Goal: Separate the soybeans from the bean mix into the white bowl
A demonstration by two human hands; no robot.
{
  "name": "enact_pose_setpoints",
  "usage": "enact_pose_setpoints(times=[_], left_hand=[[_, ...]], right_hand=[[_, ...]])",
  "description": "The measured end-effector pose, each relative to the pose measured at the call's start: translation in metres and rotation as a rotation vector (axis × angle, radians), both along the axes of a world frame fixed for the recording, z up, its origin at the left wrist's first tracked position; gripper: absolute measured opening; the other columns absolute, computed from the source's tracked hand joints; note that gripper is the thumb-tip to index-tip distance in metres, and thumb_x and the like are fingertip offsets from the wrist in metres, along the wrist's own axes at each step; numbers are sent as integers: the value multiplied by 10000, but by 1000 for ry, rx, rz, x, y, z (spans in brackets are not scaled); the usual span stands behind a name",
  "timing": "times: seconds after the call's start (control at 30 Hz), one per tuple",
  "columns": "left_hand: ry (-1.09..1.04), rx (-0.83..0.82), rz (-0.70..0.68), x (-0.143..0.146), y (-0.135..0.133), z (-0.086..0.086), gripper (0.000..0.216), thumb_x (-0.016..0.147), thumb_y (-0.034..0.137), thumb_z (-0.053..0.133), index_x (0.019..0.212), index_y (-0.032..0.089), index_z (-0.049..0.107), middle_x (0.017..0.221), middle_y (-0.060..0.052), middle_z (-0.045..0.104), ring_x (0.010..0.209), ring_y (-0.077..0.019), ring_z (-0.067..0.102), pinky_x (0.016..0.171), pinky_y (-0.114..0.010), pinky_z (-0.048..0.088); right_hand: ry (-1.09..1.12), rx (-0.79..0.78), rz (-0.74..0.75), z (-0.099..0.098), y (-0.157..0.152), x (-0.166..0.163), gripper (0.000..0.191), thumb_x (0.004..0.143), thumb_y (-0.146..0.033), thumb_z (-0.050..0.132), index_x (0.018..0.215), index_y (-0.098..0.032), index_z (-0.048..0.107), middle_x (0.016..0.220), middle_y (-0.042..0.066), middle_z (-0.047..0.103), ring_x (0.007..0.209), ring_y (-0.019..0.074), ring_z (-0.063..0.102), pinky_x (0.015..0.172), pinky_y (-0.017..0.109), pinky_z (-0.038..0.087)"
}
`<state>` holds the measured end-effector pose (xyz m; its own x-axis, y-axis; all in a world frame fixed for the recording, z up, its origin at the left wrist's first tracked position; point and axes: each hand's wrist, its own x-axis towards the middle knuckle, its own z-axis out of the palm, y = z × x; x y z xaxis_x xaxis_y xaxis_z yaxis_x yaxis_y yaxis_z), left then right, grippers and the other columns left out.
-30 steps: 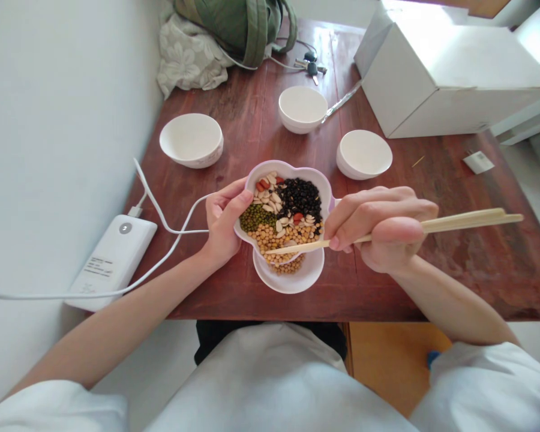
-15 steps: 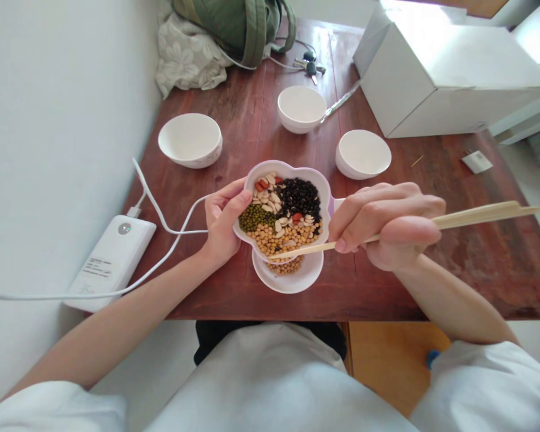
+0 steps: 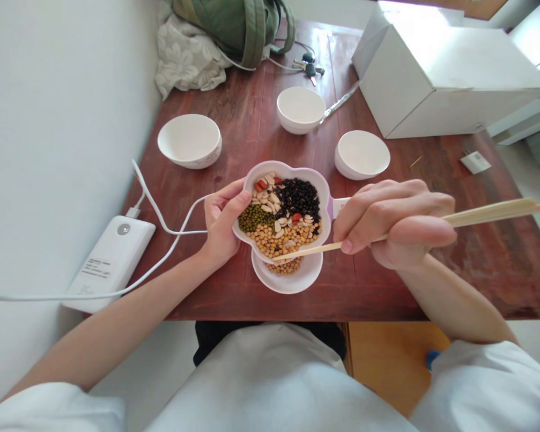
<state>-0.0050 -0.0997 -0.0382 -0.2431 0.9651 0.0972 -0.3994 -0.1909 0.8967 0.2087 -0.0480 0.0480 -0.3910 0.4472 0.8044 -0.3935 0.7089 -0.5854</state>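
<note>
My left hand grips the left rim of a pale purple flower-shaped bowl and holds it tilted over a small white bowl. The purple bowl holds black beans, green mung beans, yellow soybeans, red beans and white seeds. Some yellow soybeans lie in the white bowl below. My right hand is closed on a pair of wooden chopsticks. Their tips reach the near edge of the purple bowl, over the soybeans.
Three empty white bowls stand on the red-brown wooden table. A white power bank with a cable lies at the left edge. A white box, keys and a green bag sit at the back.
My right hand has drawn the chopsticks slightly to the right along the near edge of the purple bowl. The left hand and both bowls have stayed put.
</note>
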Motion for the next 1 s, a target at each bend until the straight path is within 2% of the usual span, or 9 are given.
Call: enact_pose_setpoints(times=[0.13,0.3,0.43,0.6,0.73,1.0], left_hand=[[-8,7,10,0,0,0,266,905,433,792,981,185,851,912,-82,822,889,-267,798,732,-330,631],[-6,-14,15,0,0,0,267,896,416,807,999,173,852,893,-80,820,794,-214,778,672,-273,590],[12,-55,28,-1,0,1,310,864,457,834,997,178,850,896,-85,820,838,-248,790,690,-296,603],[18,-53,24,-1,0,2,293,865,455,828,978,186,849,917,-89,826,884,-268,800,711,-310,618],[13,-38,11,-1,0,3,274,876,450,821,965,192,852,923,-86,832,872,-262,799,689,-300,614],[28,-39,22,0,-1,3,280,882,455,807,993,203,858,936,-83,838,889,-260,803,687,-289,614]], right_hand=[[9,11,-41,1,-1,2,632,1093,-474,522,529,-210,629,467,-8,599,426,117,635,363,238,446],[-5,-23,-177,4,-2,9,657,1118,-481,463,535,-207,598,489,-7,615,421,107,611,364,233,443],[29,-20,-253,4,0,11,573,1094,-444,543,571,-235,648,467,-21,571,419,121,589,374,238,465],[-21,-24,-164,1,-1,6,624,1109,-451,512,551,-196,628,492,-11,632,431,106,629,373,222,454],[-19,-29,-82,-2,-2,0,619,1091,-439,557,541,-169,646,481,15,634,427,110,636,368,214,428],[-60,-5,-68,-1,-1,-2,596,1074,-448,590,556,-164,672,515,40,670,448,109,660,354,196,405]])
